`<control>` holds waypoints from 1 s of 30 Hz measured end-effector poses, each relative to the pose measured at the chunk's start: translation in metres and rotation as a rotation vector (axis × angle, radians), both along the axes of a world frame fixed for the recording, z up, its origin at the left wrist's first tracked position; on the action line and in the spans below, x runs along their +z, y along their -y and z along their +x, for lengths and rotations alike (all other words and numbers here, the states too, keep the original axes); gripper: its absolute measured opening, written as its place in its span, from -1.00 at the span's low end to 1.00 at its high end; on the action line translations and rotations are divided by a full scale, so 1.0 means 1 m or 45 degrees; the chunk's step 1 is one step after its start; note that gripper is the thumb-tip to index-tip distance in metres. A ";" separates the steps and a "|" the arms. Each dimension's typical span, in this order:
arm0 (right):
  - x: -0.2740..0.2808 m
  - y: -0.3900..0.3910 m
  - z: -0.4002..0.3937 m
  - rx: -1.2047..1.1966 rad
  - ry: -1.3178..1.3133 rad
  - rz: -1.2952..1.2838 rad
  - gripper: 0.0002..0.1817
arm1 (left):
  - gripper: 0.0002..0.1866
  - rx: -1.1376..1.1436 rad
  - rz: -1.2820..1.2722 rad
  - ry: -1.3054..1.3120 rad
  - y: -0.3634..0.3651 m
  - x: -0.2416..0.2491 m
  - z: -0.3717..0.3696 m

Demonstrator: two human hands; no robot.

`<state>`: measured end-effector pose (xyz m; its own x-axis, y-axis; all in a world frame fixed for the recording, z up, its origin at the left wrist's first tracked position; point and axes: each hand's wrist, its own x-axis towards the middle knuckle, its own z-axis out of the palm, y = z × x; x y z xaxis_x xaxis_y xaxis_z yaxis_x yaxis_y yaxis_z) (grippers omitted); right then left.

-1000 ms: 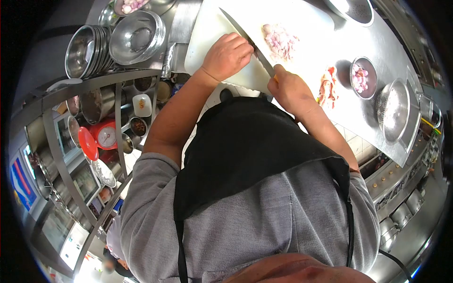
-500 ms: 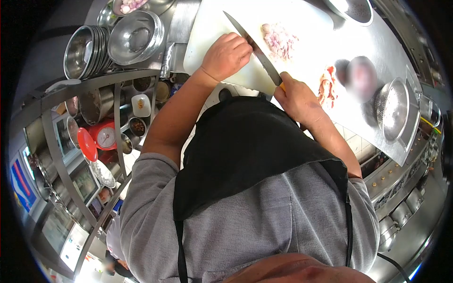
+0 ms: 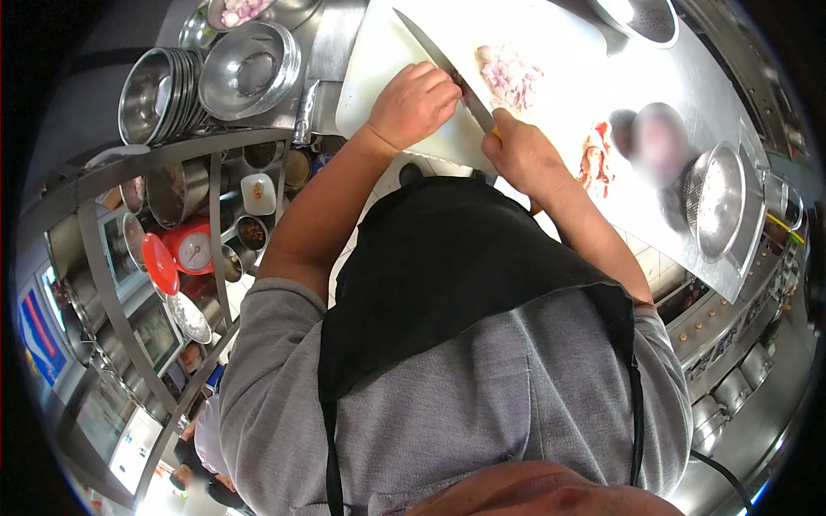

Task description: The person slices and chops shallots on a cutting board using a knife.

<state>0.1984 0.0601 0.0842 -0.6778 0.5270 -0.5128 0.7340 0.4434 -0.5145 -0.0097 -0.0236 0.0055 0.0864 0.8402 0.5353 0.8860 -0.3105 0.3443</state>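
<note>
Smooth metal knife blade (image 3: 440,58), glossy metal bowls (image 3: 251,73), matt cloth apron (image 3: 465,267), textured cloth shirt (image 3: 447,413)

The person's bare forearms (image 3: 331,193) reach forward and inward, the left hand (image 3: 415,103) curled with knuckles up, the right hand (image 3: 527,156) wrapped in a grip.

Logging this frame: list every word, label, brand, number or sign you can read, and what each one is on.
No text is readable.
Dial of the red scale: has markings, too small to read.
Blue panel with a red stripe: any lettering is too small or blurred to read.
Knife: no lettering can be made out.
</note>
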 end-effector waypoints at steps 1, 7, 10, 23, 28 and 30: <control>0.001 -0.003 0.001 -0.010 -0.043 0.024 -0.67 | -0.88 -0.009 -0.012 0.015 -0.001 0.001 0.000; 0.035 -0.014 0.022 -0.388 -0.063 -0.002 -0.69 | -0.74 0.090 -0.132 0.234 -0.032 0.015 0.006; 0.016 -0.023 0.039 -0.493 -0.132 0.036 -0.69 | -0.67 0.034 -0.192 0.186 -0.067 0.013 -0.004; 0.019 -0.014 0.040 -0.355 -0.114 -0.114 -0.65 | -0.75 0.364 -0.526 0.479 -0.016 0.020 -0.014; 0.008 -0.011 0.028 -0.003 -0.050 -0.189 -0.66 | -0.74 0.427 -0.480 0.497 0.040 0.021 -0.029; 0.006 -0.010 0.025 0.020 -0.039 -0.193 -0.66 | -0.75 0.406 -0.467 0.499 0.041 0.022 -0.031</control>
